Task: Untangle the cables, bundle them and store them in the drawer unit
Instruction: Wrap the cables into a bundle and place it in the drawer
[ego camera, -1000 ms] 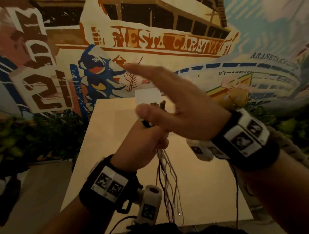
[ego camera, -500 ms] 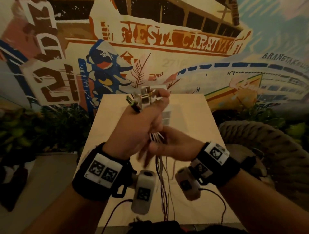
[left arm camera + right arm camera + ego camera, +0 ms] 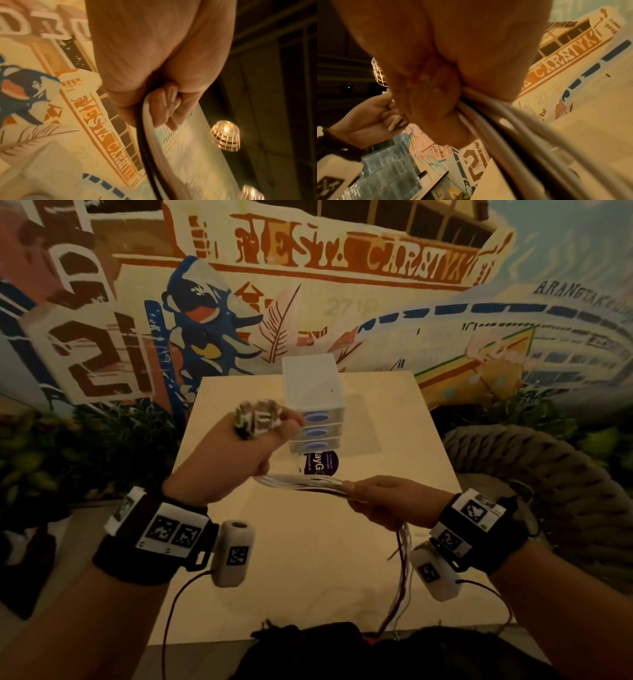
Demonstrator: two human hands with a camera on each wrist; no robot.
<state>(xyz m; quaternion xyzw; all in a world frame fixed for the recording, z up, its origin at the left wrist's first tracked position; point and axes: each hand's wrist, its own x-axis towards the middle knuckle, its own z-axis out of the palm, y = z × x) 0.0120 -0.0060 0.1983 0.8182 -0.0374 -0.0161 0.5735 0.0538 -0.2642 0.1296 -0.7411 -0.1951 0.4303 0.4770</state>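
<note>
Loose cable tails are dangling off the near table edge while the right hand (image 3: 383, 501) is pinching the cables (image 3: 301, 482), which are running roughly level leftward to the left hand (image 3: 236, 460) fisting the plug ends. The drawer unit (image 3: 313, 402) is sitting just beyond the left hand, so I'm guessing that hand's nearer.

I can't make out the blurred connector ends (image 3: 257, 416) above my left hand (image 3: 229, 463); beside the drawer unit (image 3: 313, 402), its fist hides the cables (image 3: 301, 483).
</note>
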